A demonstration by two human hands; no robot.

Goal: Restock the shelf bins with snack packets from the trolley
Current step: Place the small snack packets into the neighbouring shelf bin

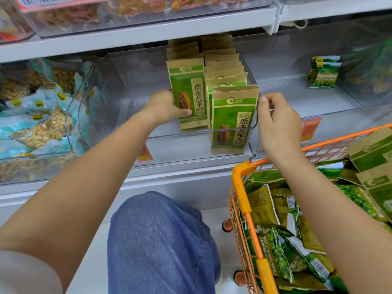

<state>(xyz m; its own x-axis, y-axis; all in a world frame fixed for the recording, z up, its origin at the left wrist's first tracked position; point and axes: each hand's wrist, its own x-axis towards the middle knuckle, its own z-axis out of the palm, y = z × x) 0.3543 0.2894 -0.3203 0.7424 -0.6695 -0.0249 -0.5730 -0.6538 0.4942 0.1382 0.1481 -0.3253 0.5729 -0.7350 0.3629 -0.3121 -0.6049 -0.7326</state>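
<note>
A clear plastic shelf bin [191,135] holds two rows of brown-and-green sunflower seed packets. My left hand [164,108] grips the front packet of the left row [187,90], thumb across its face. My right hand [277,122] pinches the bin's right front corner beside the front packet of the right row [232,119], which stands upright at the bin's front. The orange trolley [240,181] at lower right holds several green pea packets [275,249] and more brown seed packets [373,153].
A bin of pale blue nut packets [40,122] sits to the left. The bin to the right holds green pea packets [324,72] at its back. Upper shelf bins [67,15] carry dried snacks. My knee in blue jeans [161,240] is below the shelf.
</note>
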